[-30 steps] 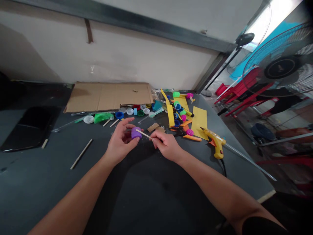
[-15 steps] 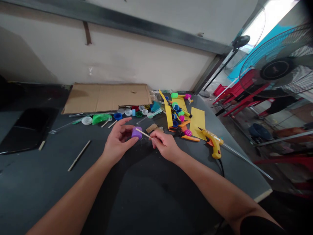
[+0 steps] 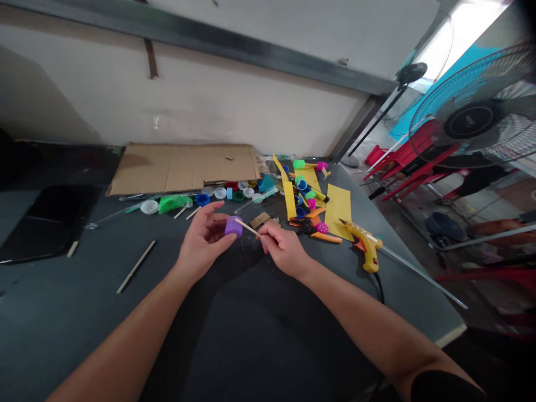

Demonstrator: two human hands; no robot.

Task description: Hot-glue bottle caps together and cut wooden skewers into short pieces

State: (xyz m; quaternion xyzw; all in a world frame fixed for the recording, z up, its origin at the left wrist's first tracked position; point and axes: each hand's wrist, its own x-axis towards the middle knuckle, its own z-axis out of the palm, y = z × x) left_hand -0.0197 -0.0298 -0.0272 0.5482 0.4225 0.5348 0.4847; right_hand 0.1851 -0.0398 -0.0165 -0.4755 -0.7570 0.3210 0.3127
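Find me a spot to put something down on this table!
There's room on the dark table between your left hand and the wooden stick, and in front of both hands. It's crowded behind your hands, among the plastic bottle caps and yellow paper.

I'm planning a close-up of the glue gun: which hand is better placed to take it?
Right, probably: the right hand lies nearer the yellow glue gun, though it pinches a wooden stick. The left hand is farther off, holding a purple cap.
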